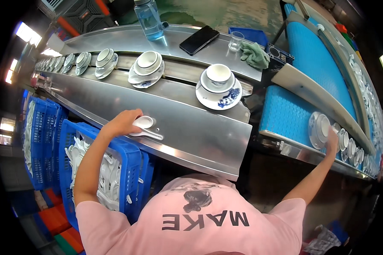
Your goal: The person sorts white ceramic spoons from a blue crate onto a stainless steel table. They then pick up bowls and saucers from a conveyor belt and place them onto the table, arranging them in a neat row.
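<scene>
My left hand (129, 121) is at the steel counter's near ledge, its fingers around white ceramic spoons (144, 122); another spoon (151, 134) lies just beside them. On the right, my right hand (331, 140), slightly blurred, touches a stack of a bowl and plate (319, 130) on the blue conveyor belt (284, 114); whether its fingers grip the stack is hard to see. In front of me, a blue-patterned plate (207, 98) bears a white bowl and cup (218, 73). Similar stacks (147, 68) run in a row to the left along the narrow track.
Blue plastic crates (132, 159) stand at the left, one full of white spoons (110, 178). Along the counter's far side are a water bottle (149, 22), a black phone (199, 40), a glass (235, 43) and a green cloth (254, 55). More dish stacks (351, 148) line the right belt.
</scene>
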Demonstrator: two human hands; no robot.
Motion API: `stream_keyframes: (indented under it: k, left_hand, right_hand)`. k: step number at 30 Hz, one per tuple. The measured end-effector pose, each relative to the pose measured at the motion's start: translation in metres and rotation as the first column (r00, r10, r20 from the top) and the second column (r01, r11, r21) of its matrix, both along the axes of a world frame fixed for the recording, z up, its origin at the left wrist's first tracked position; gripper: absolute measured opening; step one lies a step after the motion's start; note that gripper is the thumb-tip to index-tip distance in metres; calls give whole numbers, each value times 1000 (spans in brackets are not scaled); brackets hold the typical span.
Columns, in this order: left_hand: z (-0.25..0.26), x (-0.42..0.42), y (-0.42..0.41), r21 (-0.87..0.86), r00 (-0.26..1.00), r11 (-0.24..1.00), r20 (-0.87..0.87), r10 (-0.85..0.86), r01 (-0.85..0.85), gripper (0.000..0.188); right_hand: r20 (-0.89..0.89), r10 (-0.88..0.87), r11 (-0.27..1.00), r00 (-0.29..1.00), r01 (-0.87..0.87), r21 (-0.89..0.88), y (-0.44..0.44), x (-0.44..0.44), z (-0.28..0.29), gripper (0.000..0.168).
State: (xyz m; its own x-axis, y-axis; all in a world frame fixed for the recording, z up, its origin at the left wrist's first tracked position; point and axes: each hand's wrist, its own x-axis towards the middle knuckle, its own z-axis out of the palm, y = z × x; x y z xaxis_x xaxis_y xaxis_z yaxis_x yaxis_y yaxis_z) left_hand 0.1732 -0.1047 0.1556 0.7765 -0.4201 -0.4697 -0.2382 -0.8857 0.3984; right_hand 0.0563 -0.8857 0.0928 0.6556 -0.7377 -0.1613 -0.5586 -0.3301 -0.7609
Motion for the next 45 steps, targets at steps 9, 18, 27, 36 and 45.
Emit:
stream_keyframes:
  k: [9, 18, 27, 36, 45]
  left_hand:
    - [-10, 39, -44, -396, 964, 880, -154, 218, -263, 27]
    - [-56, 89, -61, -373, 893, 895, 271, 358, -246, 22]
    - [-34, 85, -46, -618, 918, 723, 4, 396, -310, 22]
    - [-31, 80, -72, -564, 939, 764, -63, 338, -313, 28]
    - [-29, 68, -78, -600, 853, 608, -336, 400, -521, 27]
  right_hand:
    - [377, 256, 924, 890, -341, 176, 178, 60, 15, 35]
    - [243, 699, 714, 673, -637, -290, 326, 164, -36, 41]
    - [447, 177, 919, 877, 15, -393, 170, 83, 27, 26]
    - [55, -499, 756, 865, 466, -459, -45, -26, -24, 50]
    - [413, 61, 998, 909, -46, -45, 66, 6, -14, 32]
